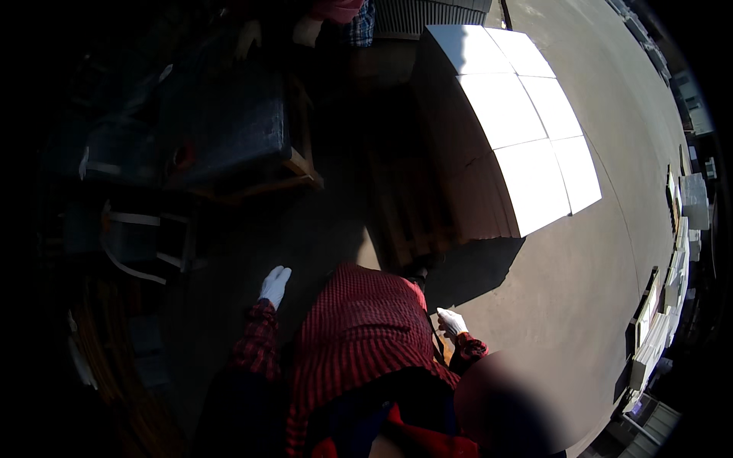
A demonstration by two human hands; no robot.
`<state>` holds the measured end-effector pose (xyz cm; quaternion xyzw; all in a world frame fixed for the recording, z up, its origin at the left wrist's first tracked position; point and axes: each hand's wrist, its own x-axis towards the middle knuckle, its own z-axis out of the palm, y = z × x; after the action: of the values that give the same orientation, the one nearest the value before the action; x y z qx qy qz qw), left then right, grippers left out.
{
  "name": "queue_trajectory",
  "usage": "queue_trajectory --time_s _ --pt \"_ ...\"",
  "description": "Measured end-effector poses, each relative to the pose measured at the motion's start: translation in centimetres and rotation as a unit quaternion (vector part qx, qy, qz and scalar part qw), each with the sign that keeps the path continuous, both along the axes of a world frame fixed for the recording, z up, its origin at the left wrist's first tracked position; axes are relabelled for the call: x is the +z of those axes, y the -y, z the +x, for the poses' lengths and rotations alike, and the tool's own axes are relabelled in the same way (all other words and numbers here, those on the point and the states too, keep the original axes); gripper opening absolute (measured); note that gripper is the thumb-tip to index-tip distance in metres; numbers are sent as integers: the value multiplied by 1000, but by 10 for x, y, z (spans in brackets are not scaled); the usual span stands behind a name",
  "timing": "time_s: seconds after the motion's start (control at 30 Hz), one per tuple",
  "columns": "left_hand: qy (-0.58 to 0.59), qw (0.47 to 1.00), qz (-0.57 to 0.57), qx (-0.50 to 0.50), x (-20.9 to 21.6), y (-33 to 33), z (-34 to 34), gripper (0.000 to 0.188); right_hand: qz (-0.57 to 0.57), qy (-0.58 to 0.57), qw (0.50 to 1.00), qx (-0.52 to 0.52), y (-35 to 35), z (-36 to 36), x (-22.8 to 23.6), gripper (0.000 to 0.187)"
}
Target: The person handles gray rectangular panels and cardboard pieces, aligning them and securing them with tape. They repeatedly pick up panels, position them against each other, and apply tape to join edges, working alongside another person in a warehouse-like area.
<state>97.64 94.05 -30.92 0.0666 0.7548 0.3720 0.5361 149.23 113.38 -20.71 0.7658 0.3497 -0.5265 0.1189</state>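
Observation:
My left hand [275, 287], in a white glove, hangs beside my body with its fingers stretched out and nothing in it. On the other side my right hand [453, 322], also white-gloved, is held low with loosely bent fingers. I see nothing between them. A red-and-black checked garment [366, 313] covers my front. Ahead and to the right stands a big block of stacked white-topped cartons or slabs [496, 107], the large thing nearest my right hand. Under its left side is a wooden pallet [408, 221], mostly in shadow.
A dark-topped bench with a wooden frame [298, 164] stands ahead left. Beyond it are another person's gloved hands [307, 30]. At the left, a pale-edged chair-like frame [137, 219] sits in shadow. More stacked material [649, 336] lines the far right of the concrete floor [565, 282].

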Motion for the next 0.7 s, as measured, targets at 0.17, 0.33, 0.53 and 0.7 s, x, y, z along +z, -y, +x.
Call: queue_trajectory --time_s 0.17,0.33,0.53,0.7 --pt "30 984 -14 177 41 111 -20 58 146 -79 913 374 -55 -116 -19 45" --pt "63 972 -16 224 66 158 24 59 267 -223 762 546 -83 -242 10 54" --pt "34 990 110 83 -3 162 66 57 60 -243 906 341 -65 -302 19 41" --pt "-63 996 -9 -56 115 127 -19 56 14 -177 805 566 -71 -243 -47 27"
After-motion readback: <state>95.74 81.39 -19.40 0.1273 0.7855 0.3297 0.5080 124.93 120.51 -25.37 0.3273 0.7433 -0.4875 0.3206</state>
